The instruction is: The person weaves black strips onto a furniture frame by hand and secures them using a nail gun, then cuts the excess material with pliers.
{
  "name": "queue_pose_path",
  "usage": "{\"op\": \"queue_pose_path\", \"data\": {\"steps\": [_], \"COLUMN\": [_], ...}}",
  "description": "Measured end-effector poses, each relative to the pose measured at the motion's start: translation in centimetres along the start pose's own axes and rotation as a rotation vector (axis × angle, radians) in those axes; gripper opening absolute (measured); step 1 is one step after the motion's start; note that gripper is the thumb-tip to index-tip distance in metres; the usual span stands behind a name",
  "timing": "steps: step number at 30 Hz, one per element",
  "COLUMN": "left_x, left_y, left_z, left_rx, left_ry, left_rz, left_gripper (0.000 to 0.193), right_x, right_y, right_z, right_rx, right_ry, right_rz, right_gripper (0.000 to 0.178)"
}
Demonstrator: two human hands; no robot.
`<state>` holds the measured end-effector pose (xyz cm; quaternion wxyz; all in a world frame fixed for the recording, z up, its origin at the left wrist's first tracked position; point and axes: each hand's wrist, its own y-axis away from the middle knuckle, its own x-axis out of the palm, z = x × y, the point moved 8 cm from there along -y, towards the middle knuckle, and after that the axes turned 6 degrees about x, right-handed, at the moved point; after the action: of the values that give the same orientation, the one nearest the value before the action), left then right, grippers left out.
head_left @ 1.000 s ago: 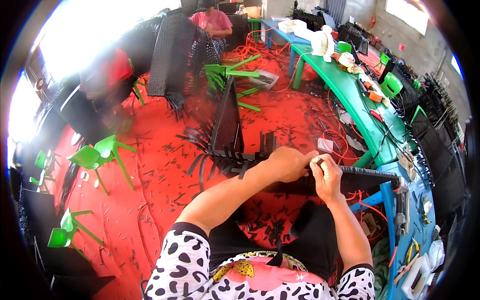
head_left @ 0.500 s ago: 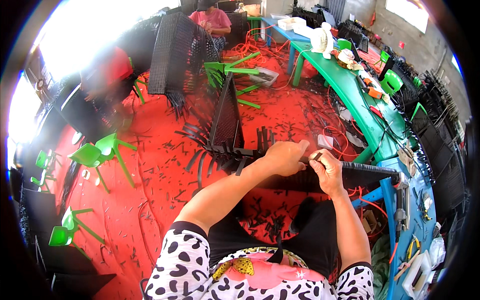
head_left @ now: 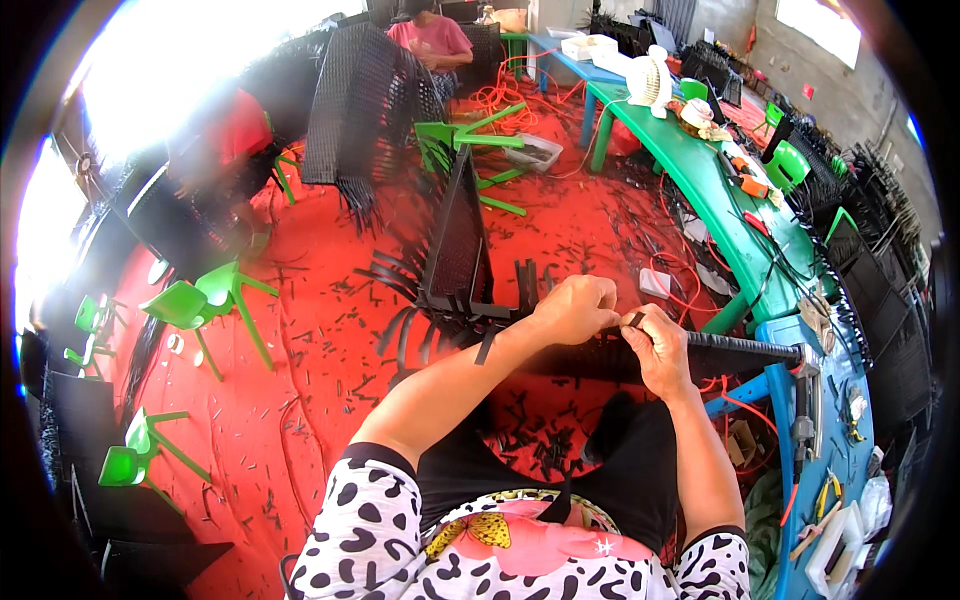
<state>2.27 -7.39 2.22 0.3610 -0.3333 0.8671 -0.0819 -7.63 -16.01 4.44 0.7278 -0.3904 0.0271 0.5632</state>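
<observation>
A black woven wicker frame [head_left: 728, 352] lies across in front of my lap, its right end against the blue table. Above its edge my left hand [head_left: 575, 310] is closed, fingers curled toward the right hand; what they grip is hidden. Close beside it, my right hand [head_left: 660, 348] pinches a short dark flat strip [head_left: 636, 320] between thumb and fingers. Loose black strip ends [head_left: 526, 283] stand up from the frame beyond my left hand. A narrow upright woven part [head_left: 455, 245] extends away from me, more loose strips [head_left: 392, 275] fanning out on its left.
Black strip scraps litter the red floor [head_left: 330, 330]. Green stools [head_left: 178, 307] stand at the left. A green table [head_left: 690, 160] and a blue table [head_left: 850, 400] with pliers [head_left: 828, 492] line the right. Two people [head_left: 432, 40] sit farther off by woven pieces [head_left: 350, 110].
My left hand has turned slightly, its raised thumb now curled in near the right hand. The right hand still pinches the strip. The view has shifted slightly.
</observation>
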Motion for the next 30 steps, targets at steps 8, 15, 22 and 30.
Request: {"op": "queue_pose_path", "data": {"steps": [8, 15, 22, 30], "left_x": [-1.3, 3.7, 0.7, 3.4], "left_y": [1.5, 5.7, 2.6, 1.7], "left_z": [-3.8, -14.1, -8.3, -2.9], "left_rx": [0.199, 0.804, 0.642, 0.292], "left_ry": [-0.243, -0.284, -0.476, -0.732], "left_rz": [-0.363, -0.128, -0.234, 0.155], "left_gripper": [0.016, 0.022, 0.046, 0.039], "right_x": [0.3, 0.0, -0.5, -0.7], "right_y": [-1.3, -1.6, -1.8, -0.6], "right_z": [-3.0, -4.6, -3.8, -0.5], "right_rx": [0.187, 0.358, 0.182, 0.02], "right_ry": [0.051, -0.061, 0.089, 0.012], "right_rz": [0.064, 0.069, -0.057, -0.09], "right_gripper": [0.01, 0.012, 0.014, 0.008]}}
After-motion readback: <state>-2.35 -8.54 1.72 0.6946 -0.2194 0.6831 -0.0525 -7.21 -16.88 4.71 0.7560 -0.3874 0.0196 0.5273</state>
